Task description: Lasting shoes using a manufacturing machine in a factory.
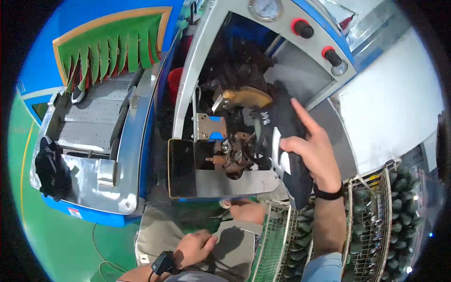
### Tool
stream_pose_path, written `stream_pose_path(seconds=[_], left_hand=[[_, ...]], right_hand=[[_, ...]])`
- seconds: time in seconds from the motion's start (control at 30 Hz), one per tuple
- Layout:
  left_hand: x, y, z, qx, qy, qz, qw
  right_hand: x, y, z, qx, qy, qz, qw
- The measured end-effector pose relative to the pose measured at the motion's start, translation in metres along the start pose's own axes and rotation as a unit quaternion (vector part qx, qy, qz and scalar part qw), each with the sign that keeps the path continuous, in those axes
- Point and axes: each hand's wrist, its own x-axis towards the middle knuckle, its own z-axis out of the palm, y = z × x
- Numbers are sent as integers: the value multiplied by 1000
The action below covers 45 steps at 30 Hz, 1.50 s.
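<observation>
My right hand (315, 152) is at the right side of a machine's opening, gripping a black shoe (298, 181) with a white edge. Its thumb presses on the white edge while the index finger stretches along the dark upper. The far end of the shoe blends into the dark machine. Low in front, my left hand (195, 246) rests over the beige trousers (162, 230), fingers curled and no thing visible in it. Left of the shoe, inside the machine, are a brass-coloured curved block (246, 97) and a brown metal clamp (237, 152).
On the left stands a metal conveyor (91, 134) with a green strip curtain (110, 49) and another black shoe (50, 169) on its near corner. A gauge (265, 8) and black-and-red knobs (303, 28) top the machine frame. Wire racks (347, 221) with several dark rounded pieces stand lower right.
</observation>
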Motion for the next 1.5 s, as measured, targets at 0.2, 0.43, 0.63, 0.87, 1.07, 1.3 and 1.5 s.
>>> stream_pose_path(seconds=[0.2, 0.43, 0.63, 0.87, 1.07, 1.3, 1.5], left_hand=[[9, -9, -7, 16, -82, -46, 995], [12, -14, -26, 19, 3, -3, 1000], [12, -5, -18, 57, -26, -16, 998], [4, 9, 0, 77, -39, 1, 996], [-4, 32, -15, 35, -42, -45, 997], [9, 48, 1, -605, -253, -73, 751], [6, 56, -4, -460, -173, -223, 842]], right_hand=[[43, -6, 11, -304, -113, 32, 946], [53, 26, 27, -289, -7, -79, 954], [40, 33, 30, -256, 41, -98, 961], [23, 27, 45, -232, 116, -160, 953], [-77, 34, 54, -487, 167, -218, 829], [-211, 73, 47, -442, -12, -374, 815], [-215, 77, 53, 21, -105, -57, 993]])
